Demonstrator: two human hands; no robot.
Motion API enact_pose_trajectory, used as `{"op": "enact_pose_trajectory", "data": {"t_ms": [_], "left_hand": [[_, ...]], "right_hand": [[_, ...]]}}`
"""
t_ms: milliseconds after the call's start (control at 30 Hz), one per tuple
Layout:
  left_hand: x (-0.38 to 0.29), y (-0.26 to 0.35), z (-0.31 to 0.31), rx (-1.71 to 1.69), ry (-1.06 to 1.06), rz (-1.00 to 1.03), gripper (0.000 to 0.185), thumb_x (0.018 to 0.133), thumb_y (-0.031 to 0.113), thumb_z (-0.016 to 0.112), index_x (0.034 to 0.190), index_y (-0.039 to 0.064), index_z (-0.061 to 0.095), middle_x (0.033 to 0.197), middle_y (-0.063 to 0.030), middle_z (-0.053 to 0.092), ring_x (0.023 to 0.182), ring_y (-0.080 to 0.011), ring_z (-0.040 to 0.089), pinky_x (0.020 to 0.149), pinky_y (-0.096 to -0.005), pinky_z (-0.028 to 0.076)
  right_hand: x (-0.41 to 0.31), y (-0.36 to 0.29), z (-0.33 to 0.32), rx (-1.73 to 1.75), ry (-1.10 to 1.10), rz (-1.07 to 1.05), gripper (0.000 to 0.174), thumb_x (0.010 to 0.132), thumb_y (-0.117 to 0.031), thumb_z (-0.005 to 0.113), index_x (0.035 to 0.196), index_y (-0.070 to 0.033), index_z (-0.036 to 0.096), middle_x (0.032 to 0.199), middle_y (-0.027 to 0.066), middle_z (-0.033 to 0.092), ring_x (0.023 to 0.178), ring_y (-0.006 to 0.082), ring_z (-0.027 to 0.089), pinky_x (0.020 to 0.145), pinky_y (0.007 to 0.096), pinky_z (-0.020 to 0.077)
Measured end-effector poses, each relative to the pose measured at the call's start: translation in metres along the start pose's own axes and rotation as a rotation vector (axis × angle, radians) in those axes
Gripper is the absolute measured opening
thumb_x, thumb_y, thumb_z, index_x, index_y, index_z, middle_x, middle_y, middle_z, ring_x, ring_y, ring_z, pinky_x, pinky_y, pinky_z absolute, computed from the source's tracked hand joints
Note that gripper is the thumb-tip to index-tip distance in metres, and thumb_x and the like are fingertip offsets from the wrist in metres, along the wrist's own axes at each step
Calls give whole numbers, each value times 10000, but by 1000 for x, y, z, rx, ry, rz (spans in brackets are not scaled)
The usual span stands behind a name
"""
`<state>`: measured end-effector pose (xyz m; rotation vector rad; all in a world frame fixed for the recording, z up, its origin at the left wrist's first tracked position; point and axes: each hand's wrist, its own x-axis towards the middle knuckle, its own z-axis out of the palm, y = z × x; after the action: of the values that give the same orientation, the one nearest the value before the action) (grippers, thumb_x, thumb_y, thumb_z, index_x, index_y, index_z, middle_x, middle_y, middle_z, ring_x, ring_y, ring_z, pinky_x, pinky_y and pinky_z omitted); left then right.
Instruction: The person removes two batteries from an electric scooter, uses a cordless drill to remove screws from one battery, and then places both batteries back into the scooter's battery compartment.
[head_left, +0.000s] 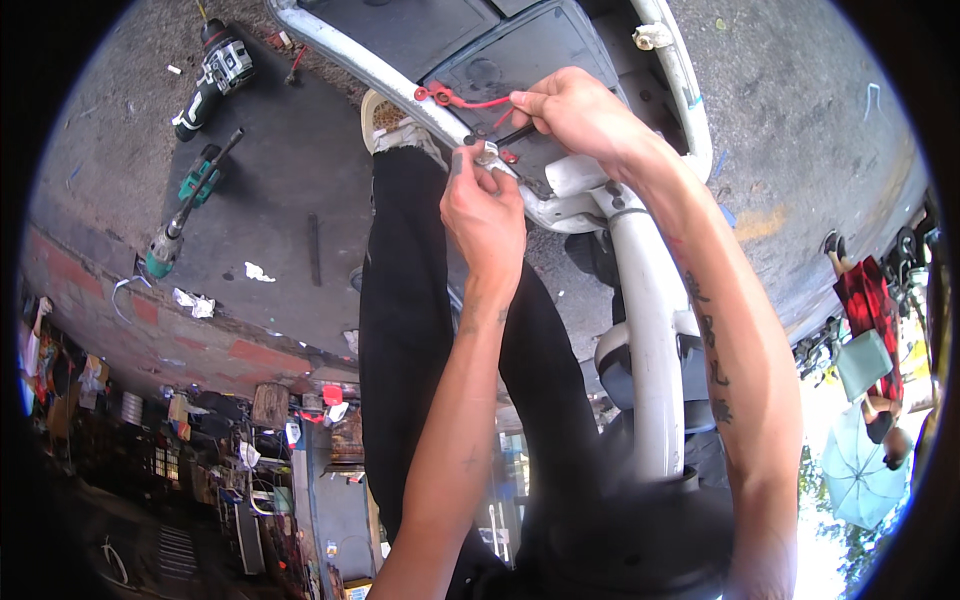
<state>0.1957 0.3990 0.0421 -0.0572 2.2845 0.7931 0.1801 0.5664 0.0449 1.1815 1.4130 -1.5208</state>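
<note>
My right hand (574, 112) pinches a red wire (487, 103) between thumb and fingers. Red-sleeved ring terminals (442, 95) at the wire's far end reach over a white tubular frame (390, 82). Beside that tube, my left hand (484, 210) grips a small pale part (488, 152) in its fingertips; its exact kind is unclear. A small black round piece (470, 140) shows just above the left fingers. Between the hands runs a black cable (516, 136), partly hidden by the right hand. Another red connector (509, 156) lies close to the left fingertips, over the dark floorboard (540, 45) of the vehicle.
A cordless drill (225, 64) and a green power tool with a long shaft (196, 184) lie on a dark mat (262, 150) at left. A thick white frame tube (652, 337) rises at right. A person (874, 330) with an umbrella (866, 465) is further off.
</note>
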Motion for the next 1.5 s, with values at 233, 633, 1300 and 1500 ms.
{"op": "enact_pose_trajectory", "data": {"t_ms": [233,633,1300,1500], "left_hand": [[-1,3,-5,9,-32,-4,347,788,-62,631,1133,-25,626,577,-44,437,526,-174,489,584,-342,440],[4,53,-14,-847,-198,-614,457,1026,452,544,1188,31,618,1117,-43,655,1026,-115,617,922,-325,472],[22,39,-27,-140,-330,-419,431,1072,299,438,847,-26,608,671,-92,566,620,-227,558,609,-371,431],[23,23,-48,238,-367,12,453,1087,309,406,797,-9,548,626,-152,525,567,-286,546,574,-411,421]], "right_hand": [[3,4,6,55,39,-15,317,1012,-258,581,890,0,720,657,-39,510,566,80,392,537,290,323],[-28,-2,26,-380,42,-248,369,965,-211,505,869,106,666,794,309,663,846,480,670,771,529,522],[15,34,-33,-176,372,-238,829,1023,-555,400,1524,88,254,1549,317,335,1468,424,298,1222,443,238],[34,42,-42,-174,290,-272,1161,767,-749,673,1515,56,300,1520,308,392,1458,426,322,1227,440,212]]}}
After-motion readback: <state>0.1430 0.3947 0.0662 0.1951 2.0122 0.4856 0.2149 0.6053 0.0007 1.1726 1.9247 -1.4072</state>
